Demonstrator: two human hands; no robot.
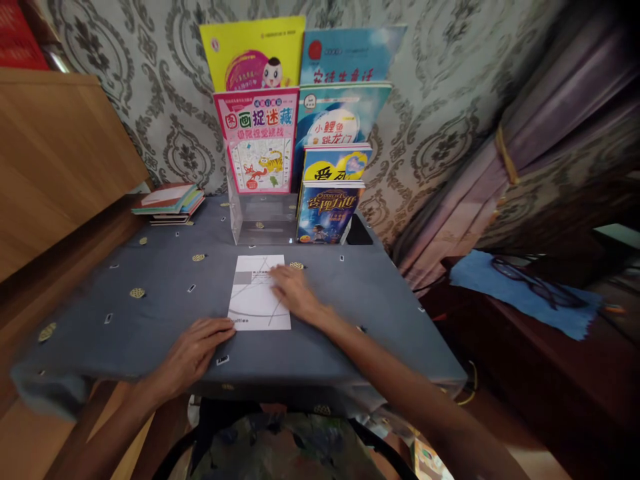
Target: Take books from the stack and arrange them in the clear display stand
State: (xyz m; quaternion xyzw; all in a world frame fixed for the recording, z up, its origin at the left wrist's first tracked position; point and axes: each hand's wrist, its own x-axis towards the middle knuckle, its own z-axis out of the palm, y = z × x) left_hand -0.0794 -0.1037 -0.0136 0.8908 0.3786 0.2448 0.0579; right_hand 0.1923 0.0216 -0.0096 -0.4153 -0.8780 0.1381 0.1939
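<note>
A white printed booklet (257, 300) with a grey block and thin curved lines lies flat on the table, near its middle. At its lower left corner rests my left hand (203, 343), fingers stretched out together, the tips touching the edge. Across the booklet's right side reaches my right hand (295, 291), slightly blurred, its fingers extended flat over the cover. Neither hand grips anything. Behind the booklet stands a clear acrylic rack (260, 230) holding upright books, among them a pink picture book (263, 143) and a dark blue book (327, 212).
A grey patterned cloth (165, 287) covers the table. A small pile of books (170, 202) lies at the back left. A black flat object (359, 230) sits beside the rack. To the right, glasses (535, 283) lie on a blue cloth (480, 270) on a dark red surface.
</note>
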